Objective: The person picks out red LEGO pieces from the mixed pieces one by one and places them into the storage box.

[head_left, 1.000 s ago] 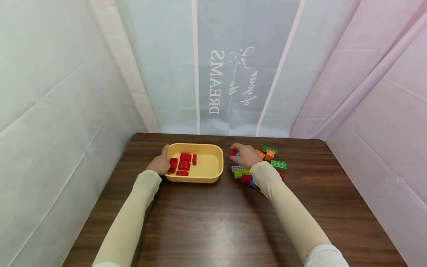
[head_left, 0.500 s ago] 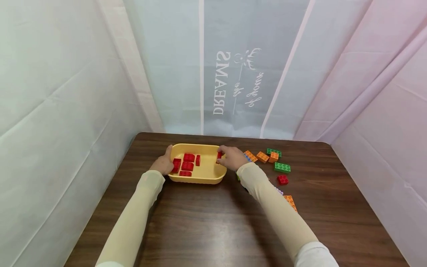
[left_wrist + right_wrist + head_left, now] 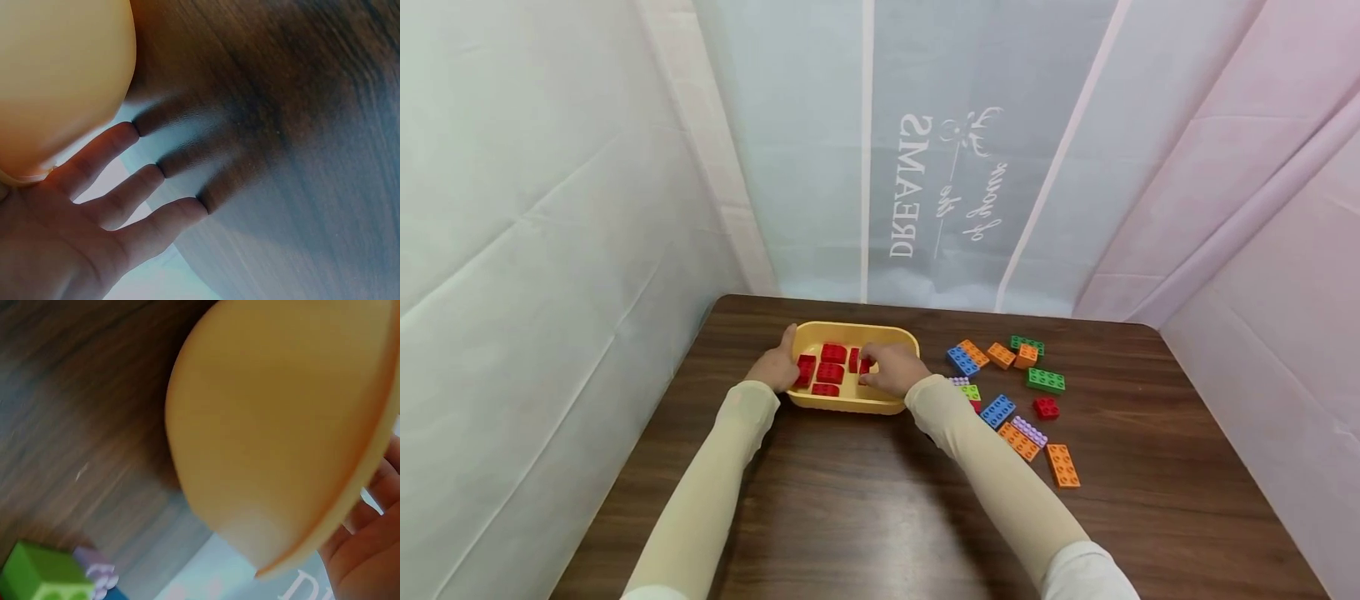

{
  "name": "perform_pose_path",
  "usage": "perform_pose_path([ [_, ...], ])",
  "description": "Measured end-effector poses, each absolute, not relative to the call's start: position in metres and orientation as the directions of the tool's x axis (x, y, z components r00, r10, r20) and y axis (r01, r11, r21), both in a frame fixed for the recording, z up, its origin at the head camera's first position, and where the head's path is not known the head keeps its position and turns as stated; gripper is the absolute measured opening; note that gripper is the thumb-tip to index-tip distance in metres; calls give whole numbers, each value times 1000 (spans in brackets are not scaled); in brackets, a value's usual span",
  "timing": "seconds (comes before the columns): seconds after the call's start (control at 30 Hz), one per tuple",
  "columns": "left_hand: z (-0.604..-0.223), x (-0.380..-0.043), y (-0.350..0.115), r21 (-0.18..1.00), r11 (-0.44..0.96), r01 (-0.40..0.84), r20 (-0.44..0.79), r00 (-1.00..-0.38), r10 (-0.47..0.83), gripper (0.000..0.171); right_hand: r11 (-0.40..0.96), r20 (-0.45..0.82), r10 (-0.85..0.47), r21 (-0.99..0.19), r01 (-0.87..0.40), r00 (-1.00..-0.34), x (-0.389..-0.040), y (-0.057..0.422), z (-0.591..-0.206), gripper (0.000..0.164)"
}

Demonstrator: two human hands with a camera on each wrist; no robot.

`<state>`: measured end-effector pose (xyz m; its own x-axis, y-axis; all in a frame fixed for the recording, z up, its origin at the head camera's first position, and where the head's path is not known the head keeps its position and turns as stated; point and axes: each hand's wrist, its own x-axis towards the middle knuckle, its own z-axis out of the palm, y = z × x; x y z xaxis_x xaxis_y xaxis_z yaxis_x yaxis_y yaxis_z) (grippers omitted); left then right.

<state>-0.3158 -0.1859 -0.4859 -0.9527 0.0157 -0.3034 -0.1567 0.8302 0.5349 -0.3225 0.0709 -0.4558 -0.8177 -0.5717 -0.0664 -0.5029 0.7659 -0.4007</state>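
In the head view, a yellow tray (image 3: pixel 886 407) with several red bricks (image 3: pixel 831 372) lying in its left half stands near the table's back edge. At its left end my left hand (image 3: pixel 775 367) holds the rim, thumb inside. The left wrist view shows three outstretched fingers (image 3: pixel 165 222) outside the tray, their tips down at the tabletop. My right hand (image 3: pixel 891 367) reaches over the right end and pinches a red brick (image 3: pixel 865 367) inside, partly covered by the fingers. In the right wrist view the tray wall (image 3: pixel 269 425) hides that brick and the fingertips.
Right of the tray lie loose bricks: blue (image 3: pixel 998 412), green (image 3: pixel 1046 380), orange (image 3: pixel 1063 465), purple (image 3: pixel 1028 432) and a red one (image 3: pixel 1046 408). A lime brick (image 3: pixel 972 392) is partly behind my right sleeve. Fabric (image 3: pixel 820 167) hangs behind the brown table (image 3: pixel 850 500).
My right hand has carried a red brick leftward from the loose bricks, over the right rim, into the tray beside the other red ones. The left hand stays at the tray's left end.
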Motion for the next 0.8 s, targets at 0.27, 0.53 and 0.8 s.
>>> perform_pose_path([
  [0.27,-487,-314,-187,548,822,-153,-294,-956,18,84,763,-67,-593,-364,-534,-802,-321,53,-463,36],
  [0.53,-487,-314,-187,552,820,-150,-288,-958,19,86,774,-79,-588,-346,-531,-805,-320,42,-474,33],
  [0.8,-490,-316,-185,549,819,-168,-300,-954,5,86,786,-74,-579,-315,-532,-812,-319,42,-481,31],
])
